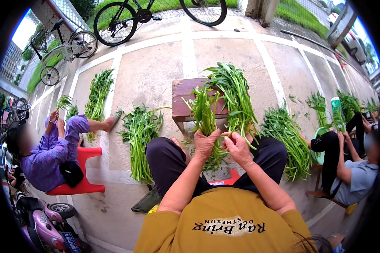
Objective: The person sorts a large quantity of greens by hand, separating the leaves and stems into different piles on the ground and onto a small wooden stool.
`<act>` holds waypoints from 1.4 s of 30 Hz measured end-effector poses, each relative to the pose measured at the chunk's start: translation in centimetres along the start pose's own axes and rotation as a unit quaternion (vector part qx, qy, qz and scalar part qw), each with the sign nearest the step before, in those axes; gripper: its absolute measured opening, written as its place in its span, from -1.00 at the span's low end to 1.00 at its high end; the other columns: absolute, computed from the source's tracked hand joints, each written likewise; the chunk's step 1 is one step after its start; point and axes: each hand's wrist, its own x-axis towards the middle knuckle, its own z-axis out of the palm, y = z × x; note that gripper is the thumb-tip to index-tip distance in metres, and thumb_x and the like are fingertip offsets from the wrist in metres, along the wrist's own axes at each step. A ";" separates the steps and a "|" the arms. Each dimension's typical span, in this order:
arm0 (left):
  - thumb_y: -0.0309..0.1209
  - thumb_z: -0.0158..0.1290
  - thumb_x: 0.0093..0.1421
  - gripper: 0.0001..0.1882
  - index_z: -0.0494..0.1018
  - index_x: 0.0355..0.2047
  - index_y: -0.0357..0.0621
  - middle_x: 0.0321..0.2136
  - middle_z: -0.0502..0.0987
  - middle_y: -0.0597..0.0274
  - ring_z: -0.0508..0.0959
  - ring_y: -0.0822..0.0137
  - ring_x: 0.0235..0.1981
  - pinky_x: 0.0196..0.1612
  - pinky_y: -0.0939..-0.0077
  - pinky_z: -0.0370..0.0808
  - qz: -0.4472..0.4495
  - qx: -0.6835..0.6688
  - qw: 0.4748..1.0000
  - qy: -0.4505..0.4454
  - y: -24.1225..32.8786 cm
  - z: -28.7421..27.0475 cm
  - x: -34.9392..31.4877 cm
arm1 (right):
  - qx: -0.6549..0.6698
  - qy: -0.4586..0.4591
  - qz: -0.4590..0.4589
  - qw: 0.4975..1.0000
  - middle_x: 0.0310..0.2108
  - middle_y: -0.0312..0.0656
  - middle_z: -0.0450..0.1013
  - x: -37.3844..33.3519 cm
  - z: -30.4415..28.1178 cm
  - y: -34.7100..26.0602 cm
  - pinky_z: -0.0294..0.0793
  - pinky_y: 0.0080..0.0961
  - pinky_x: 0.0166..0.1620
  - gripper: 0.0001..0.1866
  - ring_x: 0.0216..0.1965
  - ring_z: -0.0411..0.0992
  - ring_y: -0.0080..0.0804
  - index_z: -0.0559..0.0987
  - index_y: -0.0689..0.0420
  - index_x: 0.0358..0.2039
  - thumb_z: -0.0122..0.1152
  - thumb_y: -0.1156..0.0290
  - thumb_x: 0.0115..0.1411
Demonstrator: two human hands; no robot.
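My left hand (pixel 205 144) is closed around the stems of a bunch of long-stemmed leafy greens (pixel 203 111), held upright with the leaves up. Close beside it, my right hand (pixel 239 148) has its thumb and fingers pinched together at a thin green stem. Just ahead, a low reddish-brown wooden stool (pixel 185 89) bears a larger pile of greens (pixel 233 90), whose stems hang over its near edge toward my right hand. Loose leaves and bits of stem (pixel 215 160) lie on the ground between my knees.
Heaps of greens lie on the paving at left (pixel 140 141) and right (pixel 286 145). A person on a red plastic stool (pixel 86 168) sits at left, another person (pixel 354 173) at right by a green basin (pixel 318 157). Bicycles (pixel 116 25) stand along the fence; a purple scooter (pixel 44 219) is at lower left.
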 end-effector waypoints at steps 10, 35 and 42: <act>-0.57 0.22 0.02 -0.67 0.45 -0.17 -0.15 -0.37 0.52 0.31 0.53 0.45 -0.45 -0.39 0.59 0.48 -0.076 -0.109 0.990 -0.049 0.3 -2.1 -1.0 | 0.068 0.047 -0.052 0.995 -0.55 -0.36 0.42 -0.4 -2.1 -4.0 0.34 -0.76 -0.46 -0.84 -0.55 0.36 -0.72 0.51 0.20 -0.25 0.01 0.41 0.27; -0.48 0.19 0.03 -0.65 0.43 -0.15 -0.29 -0.32 0.59 0.10 0.58 0.37 -0.36 -0.25 0.51 0.52 -0.241 -0.071 0.948 -0.194 5.8 -0.7 0.0 | 0.133 0.054 -0.081 0.986 -0.59 -0.34 0.40 -1.8 -5.8 -7.4 0.36 -0.73 -0.50 -0.81 -0.60 0.35 -0.67 0.51 0.22 -0.33 0.03 0.35 0.27; -0.47 0.21 0.02 -0.58 0.41 -0.09 -0.25 -0.28 0.57 0.15 0.57 0.32 -0.26 -0.15 0.44 0.51 -0.249 -0.098 0.913 -0.309 6.1 2.0 -0.8 | 0.154 0.048 -0.078 0.984 -0.59 -0.37 0.40 0.2 -5.0 -8.5 0.37 -0.73 -0.49 -0.82 -0.59 0.35 -0.68 0.51 0.21 -0.34 0.03 0.36 0.27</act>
